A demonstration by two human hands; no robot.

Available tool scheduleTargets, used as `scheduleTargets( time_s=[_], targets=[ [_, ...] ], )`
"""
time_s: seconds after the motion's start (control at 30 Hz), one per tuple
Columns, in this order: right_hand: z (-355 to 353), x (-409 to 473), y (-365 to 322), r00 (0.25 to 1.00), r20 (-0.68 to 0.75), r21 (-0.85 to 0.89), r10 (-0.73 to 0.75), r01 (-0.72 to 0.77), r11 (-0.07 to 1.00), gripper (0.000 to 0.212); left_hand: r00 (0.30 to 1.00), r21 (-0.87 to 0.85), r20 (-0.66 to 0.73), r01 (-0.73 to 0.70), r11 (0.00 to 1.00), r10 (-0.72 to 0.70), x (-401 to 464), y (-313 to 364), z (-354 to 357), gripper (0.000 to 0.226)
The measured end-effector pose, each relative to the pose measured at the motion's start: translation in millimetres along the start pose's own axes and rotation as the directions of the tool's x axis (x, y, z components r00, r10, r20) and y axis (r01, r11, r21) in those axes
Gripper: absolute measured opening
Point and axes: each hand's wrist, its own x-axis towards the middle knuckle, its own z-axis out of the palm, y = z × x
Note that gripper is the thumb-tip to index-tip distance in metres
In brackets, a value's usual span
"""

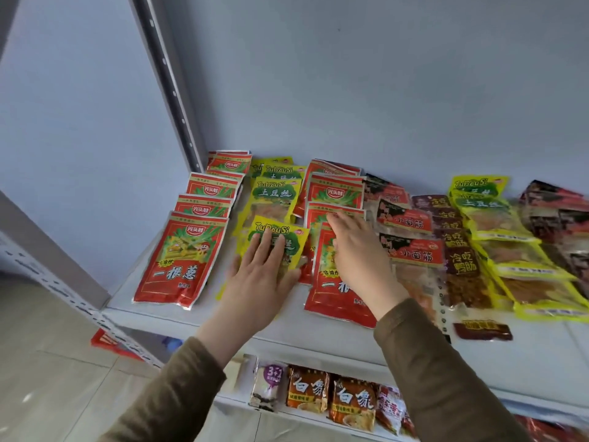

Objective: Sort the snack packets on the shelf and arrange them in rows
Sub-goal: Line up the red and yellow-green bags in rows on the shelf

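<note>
Snack packets lie in rows on a white shelf [204,317]. A row of red packets [181,260] runs along the left. Beside it runs a row of yellow packets [275,199]. My left hand [258,272] lies flat with straight fingers on the nearest yellow packet [287,232]. A second row of red packets [334,193] comes after that. My right hand [357,247] reaches over this row with fingers extended, touching a red packet [338,295]. Further right lie red-and-black packets [411,250], dark brown packets [462,266] and more yellow packets [497,218].
A slotted metal upright [172,87] stands at the shelf's back left corner against a pale wall. A small dark packet [483,331] lies near the front edge. The shelf below holds orange noodle packets [331,397] and other snacks. Tiled floor lies to the left.
</note>
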Motion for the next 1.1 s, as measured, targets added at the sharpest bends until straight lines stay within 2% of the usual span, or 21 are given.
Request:
scheduleTargets(
  time_s=[0.1, 0.13, 0.2, 0.27, 0.3, 0.37, 0.43, 0.53, 0.63, 0.67, 0.73, 0.87, 0.93, 1.1],
  targets=[
    [-4.7, -1.7, -3.5, 0.997, -0.068, -0.023, -0.033, 0.031, 0.999, 0.067, 0.995, -0.114, -0.092, -0.044, 0.993, 0.034, 1.9, -0.6, -6.0, 0.061],
    [-5.7, -2.9, -8.6, 0.991, -0.124, 0.018, -0.049, 0.052, 0.999, 0.067, 0.992, -0.105, -0.120, -0.042, 0.994, 0.029, 2.4, -3.5, -7.8, 0.060],
    [-6.6, -9.3, -28.1, 0.979, -0.191, 0.239, -0.077, 0.122, 0.963, 0.064, 0.990, -0.111, -0.137, 0.019, 0.994, -0.034, 1.7, -7.9, -10.4, 0.063],
    [-3.8, -17.0, -50.9, 0.988, -0.112, 0.478, -0.109, 0.149, 0.866, 0.059, 0.984, -0.159, -0.154, 0.066, 0.985, -0.090, 1.1, -6.4, -9.5, 0.067],
    [-1.0, -20.0, -58.8, 0.990, -0.050, 0.529, -0.132, 0.138, 0.837, 0.058, 0.979, -0.169, -0.175, 0.073, 0.983, -0.103, 1.2, -4.3, -7.7, 0.067],
    [5.5, -22.0, -63.8, 0.989, 0.030, 0.515, -0.146, 0.110, 0.850, 0.059, 0.964, -0.172, -0.230, 0.092, 0.981, -0.131, 2.1, -0.6, -4.1, 0.070],
    [7.0, -19.1, -61.3, 0.991, 0.058, 0.495, -0.123, 0.078, 0.865, 0.061, 0.950, -0.253, -0.257, 0.112, 0.961, -0.178, 3.9, 0.5, -3.3, 0.081],
    [1.0, -14.3, -59.8, 0.995, 0.028, 0.583, -0.100, 0.065, 0.810, 0.059, 0.938, -0.470, -0.236, 0.119, 0.874, -0.255, 6.9, -5.7, -10.1, 0.098],
    [-10.2, -7.3, -57.2, 0.998, -0.063, 0.715, -0.003, 0.047, 0.697, 0.052, 0.930, -0.598, -0.214, 0.119, 0.792, -0.300, 8.9, -15.1, -20.7, 0.088],
    [-14.8, -1.3, -56.2, 0.999, -0.033, 0.765, 0.035, 0.003, 0.644, 0.049, 0.921, -0.632, -0.222, 0.114, 0.766, -0.320, 10.5, -18.3, -25.2, 0.083],
    [-24.2, 16.7, -56.4, 0.989, 0.115, 0.859, 0.092, -0.145, 0.491, 0.042, 0.899, -0.669, -0.247, 0.112, 0.735, -0.361, 15.3, -24.9, -34.7, 0.075],
    [-25.9, 57.4, -61.9, 0.890, 0.443, 0.876, 0.108, -0.455, 0.157, 0.038, 0.890, -0.667, -0.246, 0.133, 0.733, -0.385, 23.6, -39.6, -46.9, 0.073],
    [-18.7, 71.1, -66.5, 0.862, 0.493, 0.856, 0.116, -0.505, 0.115, 0.040, 0.904, -0.651, -0.210, 0.155, 0.743, -0.373, 22.7, -43.2, -46.8, 0.074],
    [-6.6, 81.9, -75.7, 0.821, 0.551, 0.812, 0.151, -0.569, 0.130, 0.040, 0.930, -0.607, -0.121, 0.208, 0.767, -0.348, 20.5, -40.7, -37.3, 0.084]
  ],
)
